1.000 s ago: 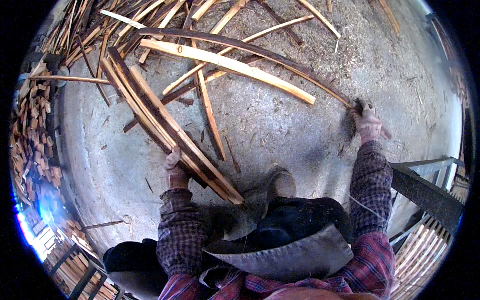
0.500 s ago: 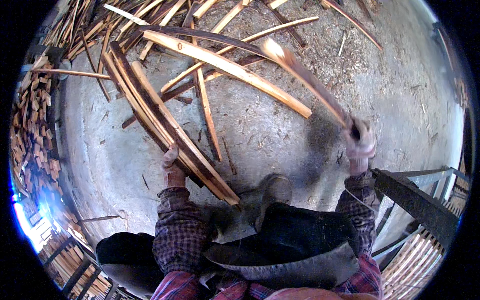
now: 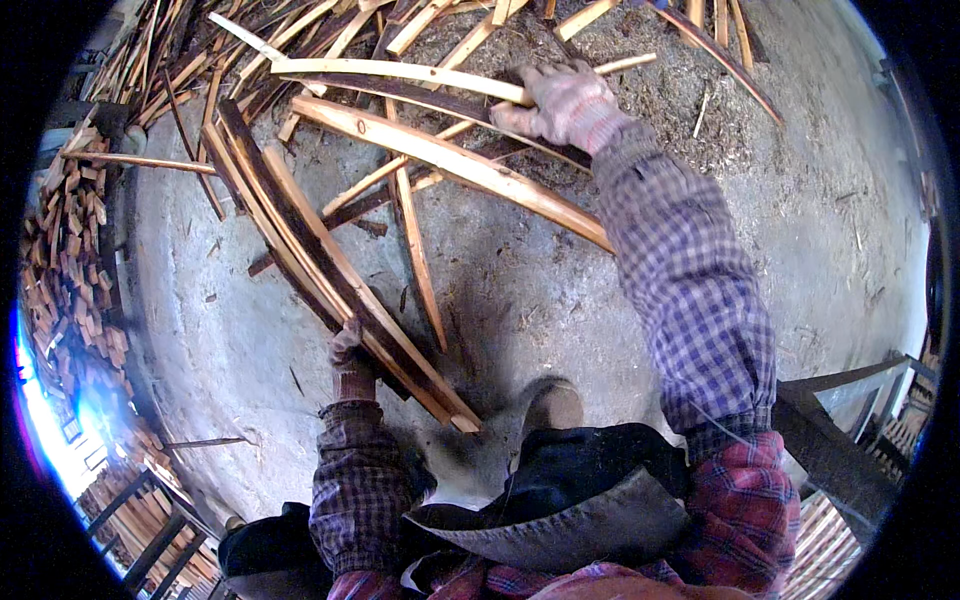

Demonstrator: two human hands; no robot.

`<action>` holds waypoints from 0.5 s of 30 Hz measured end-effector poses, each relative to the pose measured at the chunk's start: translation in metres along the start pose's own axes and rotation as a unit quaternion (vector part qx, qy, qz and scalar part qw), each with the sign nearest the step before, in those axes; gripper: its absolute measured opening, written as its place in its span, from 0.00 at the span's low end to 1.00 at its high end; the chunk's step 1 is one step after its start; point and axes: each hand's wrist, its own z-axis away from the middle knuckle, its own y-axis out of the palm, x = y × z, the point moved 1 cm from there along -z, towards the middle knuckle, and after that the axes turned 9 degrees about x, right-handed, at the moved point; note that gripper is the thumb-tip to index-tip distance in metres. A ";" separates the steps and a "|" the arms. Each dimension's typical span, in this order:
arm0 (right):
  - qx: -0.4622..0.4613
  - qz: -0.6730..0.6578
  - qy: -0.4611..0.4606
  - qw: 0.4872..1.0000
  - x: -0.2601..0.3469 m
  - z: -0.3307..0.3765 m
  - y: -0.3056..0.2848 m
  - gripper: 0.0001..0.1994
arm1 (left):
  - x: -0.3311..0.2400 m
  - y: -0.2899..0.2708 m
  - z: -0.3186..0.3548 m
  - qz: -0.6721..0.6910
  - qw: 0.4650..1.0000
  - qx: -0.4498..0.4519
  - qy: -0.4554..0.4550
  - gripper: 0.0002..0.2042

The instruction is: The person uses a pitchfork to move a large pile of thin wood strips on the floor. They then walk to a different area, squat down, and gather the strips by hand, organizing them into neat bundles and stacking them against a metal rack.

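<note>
While the left hand (image 3: 350,362) grips the slat bundle (image 3: 320,270) on the floor (image 3: 620,330), the right hand (image 3: 562,103) closes on one pale slat (image 3: 400,70); many slats (image 3: 170,80) remain loose, so gathering appears partly done.

Bundle of long bark-edged slats (image 3: 330,270) lies slanted on the floor; pale curved strip (image 3: 400,72) raised crosswise.
</note>
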 end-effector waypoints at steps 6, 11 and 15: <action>-0.004 -0.095 -0.046 0.994 0.010 0.063 0.016 0.54 | 0.001 -0.002 -0.002 -0.006 1.000 0.001 -0.003 0.18; -0.086 -0.163 -0.136 0.973 0.038 0.120 0.066 0.58 | 0.000 -0.011 0.000 -0.007 1.000 0.004 0.001 0.19; -0.093 -0.173 -0.042 0.980 0.073 0.154 0.085 0.49 | 0.001 0.001 -0.008 -0.008 1.000 0.028 -0.001 0.19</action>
